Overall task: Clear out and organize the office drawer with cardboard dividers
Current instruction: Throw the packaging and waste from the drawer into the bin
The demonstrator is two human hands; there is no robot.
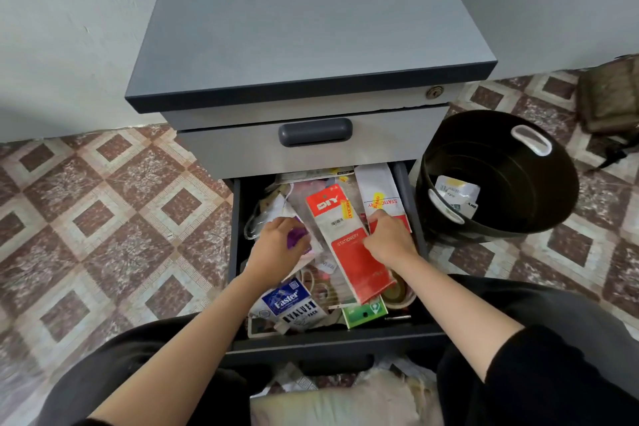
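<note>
Lit softly and evenly, bright enough throughout, with only soft-edged shadows. Darkened only inside the open drawer (pixel 345 339) and in the black bin (pixel 518 162) (a faint sheen along its rim). Caught a mild pale glare off the grey cabinet top (pixel 311 10). Bowed straight lines outward toward the corners, stretching the tiled floor (pixel 103 201) at left and right. Rendered the centre fairly sharp, print on the packets (pixel 352 259) readable; softened and smeared toward the lower border and the far right edge.

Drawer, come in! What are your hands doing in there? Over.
Left hand grips small purple item. Right hand grips red-and-white stationery packet. Open dark grey drawer crammed with loose packets; no dividers visible.
</note>
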